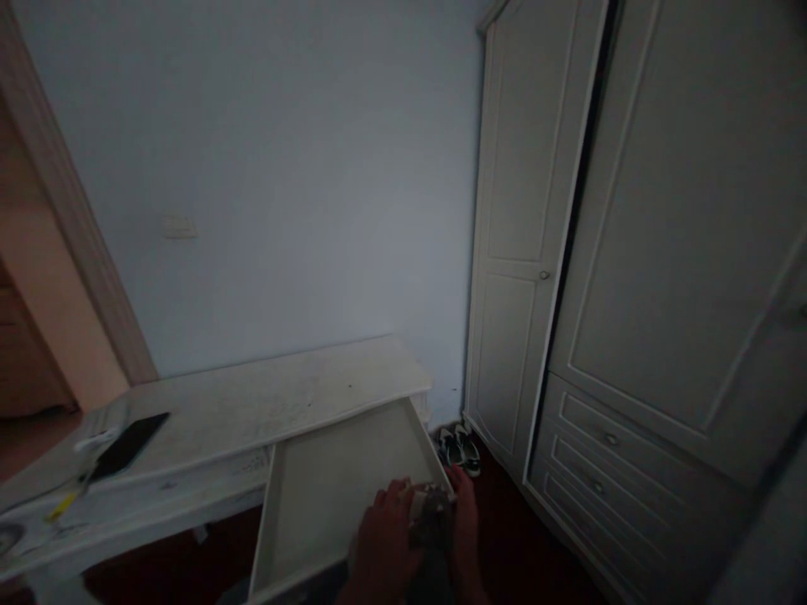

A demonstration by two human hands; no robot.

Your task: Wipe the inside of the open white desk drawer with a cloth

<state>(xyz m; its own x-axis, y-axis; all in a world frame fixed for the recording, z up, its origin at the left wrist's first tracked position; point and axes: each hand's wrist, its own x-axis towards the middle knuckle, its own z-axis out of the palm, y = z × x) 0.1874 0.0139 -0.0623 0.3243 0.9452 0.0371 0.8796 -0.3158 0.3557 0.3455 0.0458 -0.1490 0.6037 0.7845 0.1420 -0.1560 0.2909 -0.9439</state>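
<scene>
Cloth bunched between two hands at the right front corner of an open drawer

Open drawer [340,470], pulled out toward the person from a worn white tabletop [252,395]. At its right front corner sits what seems a grey, patterned cloth [432,517], too crumpled and dim to show a long axis. The left hand [387,529] curls onto the cloth's left side, holding it. The right hand [465,521] presses close on the other side, by the drawer's right wall; whether its fingers grip the cloth or that wall cannot be told. Most of the drawer's bare floor lies left of the hands and beyond them, so the left hand is nearer to it. Beyond the drawer's right wall, a pair of shoes [460,449] stands on the floor. Well left of the drawer, a dark flat device [129,445] lies on the tabletop.
</scene>
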